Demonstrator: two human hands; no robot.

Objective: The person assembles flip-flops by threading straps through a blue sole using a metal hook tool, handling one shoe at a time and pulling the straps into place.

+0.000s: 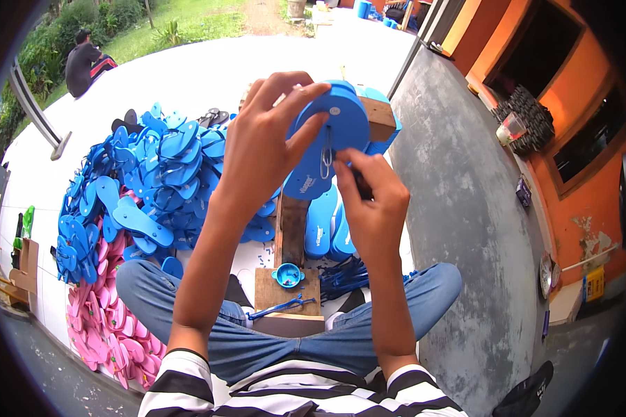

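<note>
Smooth matt sole, apparently metal loop

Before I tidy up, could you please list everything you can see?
Raised flip-flop sole: one, blue, centre
Wire loop: one, silver, against sole
Flip-flops: many, blue, left pile
More flip-flops: many, pink, lower left
Lower soles: several, blue, below centre
Board: one, brown, lower centre
Bowl: one, blue, on board
Straps: many, blue, right of board
Seated person: one, dark top, upper left
Wall: one, orange, far right
Left hand: one, bare, holding sole
Right hand: one, bare, beside loop
Legs: two, blue jeans, lower centre
</note>
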